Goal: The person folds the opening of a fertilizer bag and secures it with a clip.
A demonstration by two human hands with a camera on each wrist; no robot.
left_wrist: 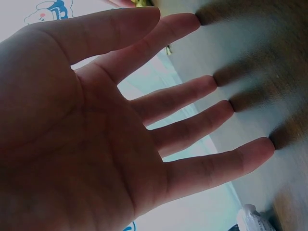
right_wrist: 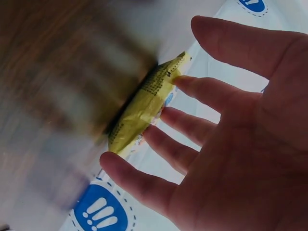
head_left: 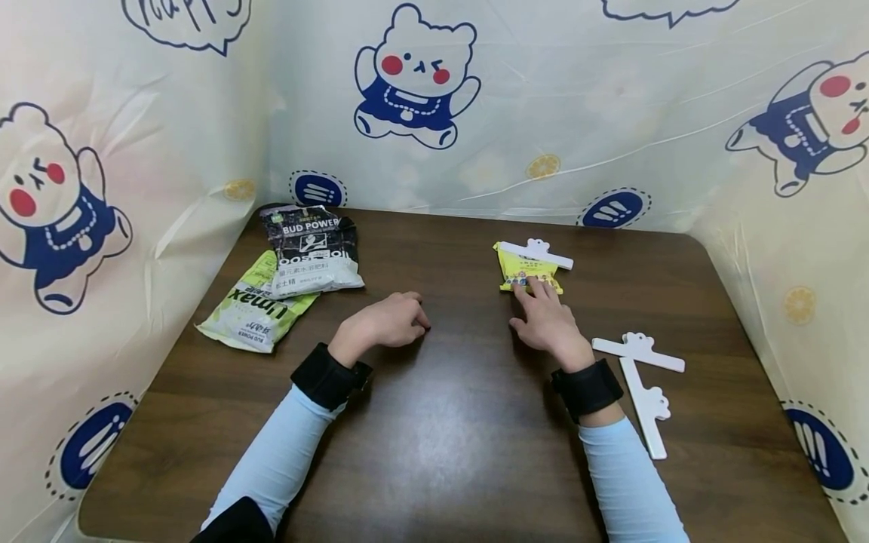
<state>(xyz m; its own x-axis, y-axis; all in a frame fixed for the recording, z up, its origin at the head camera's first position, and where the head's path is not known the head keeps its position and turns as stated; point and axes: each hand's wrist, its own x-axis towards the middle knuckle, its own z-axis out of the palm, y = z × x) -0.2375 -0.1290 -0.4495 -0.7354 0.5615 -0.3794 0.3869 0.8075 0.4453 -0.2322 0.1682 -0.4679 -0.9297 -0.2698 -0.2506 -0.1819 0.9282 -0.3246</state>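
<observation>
My right hand [head_left: 546,320] reaches over a small yellow packet [head_left: 526,270], its fingertips at the packet's near edge. In the right wrist view the fingers are spread along the packet [right_wrist: 144,106], with the thumb held apart. A white bag sealing clip [head_left: 536,251] lies across the packet's far end. My left hand [head_left: 383,324] rests on the table left of the middle and holds nothing. Its fingers [left_wrist: 202,166] are extended, tips against the tabletop in the left wrist view.
Two more white clips, one [head_left: 638,353] crosswise and one [head_left: 645,411] lengthwise, lie right of my right wrist. A black-and-white pouch [head_left: 314,253] overlaps a green-and-white pouch [head_left: 254,309] at the table's [head_left: 434,467] back left. Printed curtains [head_left: 529,98] stand along the back and sides.
</observation>
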